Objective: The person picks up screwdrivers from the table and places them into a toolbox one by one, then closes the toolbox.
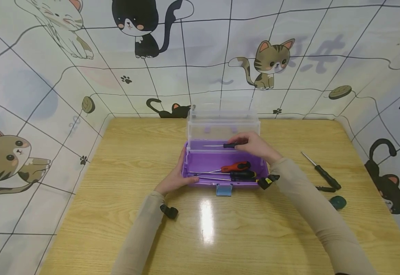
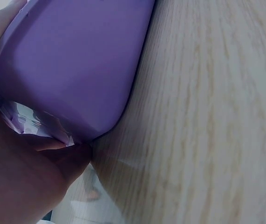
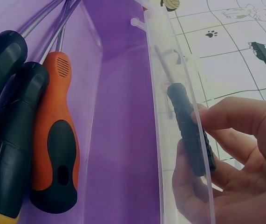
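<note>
A purple toolbox (image 1: pixel 224 185) stands with its clear lid (image 1: pixel 224 131) raised. At its left end my left hand (image 1: pixel 175 179) grips the box, thumb at the front corner; the left wrist view shows this hand (image 2: pixel 25 172) round the end of the purple box (image 2: pixel 72 60). My right hand (image 1: pixel 255 146) pinches the handle of a black screwdriver (image 1: pixel 230 145) near the lid, shaft pointing left. Through clear plastic, the right wrist view shows this screwdriver (image 3: pixel 186 126) between thumb and fingers of the hand (image 3: pixel 240 154). A red-and-black screwdriver (image 1: pixel 235 167) and black-handled ones (image 1: pixel 242 175) lie inside the box.
On the table (image 1: pixel 131 152) to the right lie a black screwdriver (image 1: pixel 327 177), a dark handle (image 1: pixel 325 189) partly hidden by the right sleeve, and a dark green round object (image 1: pixel 338 202). A cat-patterned sheet (image 1: pixel 206 57) rises behind and beside the table.
</note>
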Demonstrator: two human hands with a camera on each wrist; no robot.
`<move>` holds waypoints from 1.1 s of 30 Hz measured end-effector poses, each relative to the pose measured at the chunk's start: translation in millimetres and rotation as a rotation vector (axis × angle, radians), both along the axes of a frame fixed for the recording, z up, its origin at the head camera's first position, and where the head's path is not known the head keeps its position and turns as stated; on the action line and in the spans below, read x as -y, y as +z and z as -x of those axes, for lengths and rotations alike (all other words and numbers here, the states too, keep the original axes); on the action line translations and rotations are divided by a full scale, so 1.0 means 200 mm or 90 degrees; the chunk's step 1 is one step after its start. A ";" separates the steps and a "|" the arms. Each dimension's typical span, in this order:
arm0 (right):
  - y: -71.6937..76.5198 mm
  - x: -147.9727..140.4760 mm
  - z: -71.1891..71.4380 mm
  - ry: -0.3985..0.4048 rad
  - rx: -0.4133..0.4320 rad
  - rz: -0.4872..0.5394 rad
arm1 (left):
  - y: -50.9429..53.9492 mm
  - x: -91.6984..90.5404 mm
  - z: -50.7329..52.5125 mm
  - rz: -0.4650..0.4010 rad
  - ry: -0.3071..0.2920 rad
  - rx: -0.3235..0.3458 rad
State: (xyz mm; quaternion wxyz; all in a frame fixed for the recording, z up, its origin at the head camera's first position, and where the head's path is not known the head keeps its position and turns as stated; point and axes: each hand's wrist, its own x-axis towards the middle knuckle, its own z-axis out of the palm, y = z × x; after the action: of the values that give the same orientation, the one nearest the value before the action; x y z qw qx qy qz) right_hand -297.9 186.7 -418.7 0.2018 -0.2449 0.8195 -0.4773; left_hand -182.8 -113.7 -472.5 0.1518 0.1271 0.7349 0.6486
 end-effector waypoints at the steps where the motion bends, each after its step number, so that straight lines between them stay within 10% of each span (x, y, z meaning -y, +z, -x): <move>1: 0.00 0.00 0.00 0.000 0.000 0.002 | 0.00 0.00 0.00 0.001 0.001 -0.001; 16: -0.01 0.00 0.01 0.002 -0.007 0.004 | -0.01 0.00 0.00 -0.001 -0.005 -0.017; 24: 0.02 -0.01 -0.01 -0.011 -0.016 -0.002 | -0.14 0.02 0.04 0.000 0.003 -0.035; 33: 0.04 -0.06 -0.02 0.002 -0.018 0.020 | -0.15 0.02 0.04 0.017 0.014 -0.043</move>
State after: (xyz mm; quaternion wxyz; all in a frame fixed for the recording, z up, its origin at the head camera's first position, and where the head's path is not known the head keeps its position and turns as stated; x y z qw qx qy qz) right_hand -293.8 199.2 -410.4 0.1873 -0.2563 0.8144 -0.4859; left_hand -191.2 -117.6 -503.4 0.1213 0.1389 0.7494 0.6359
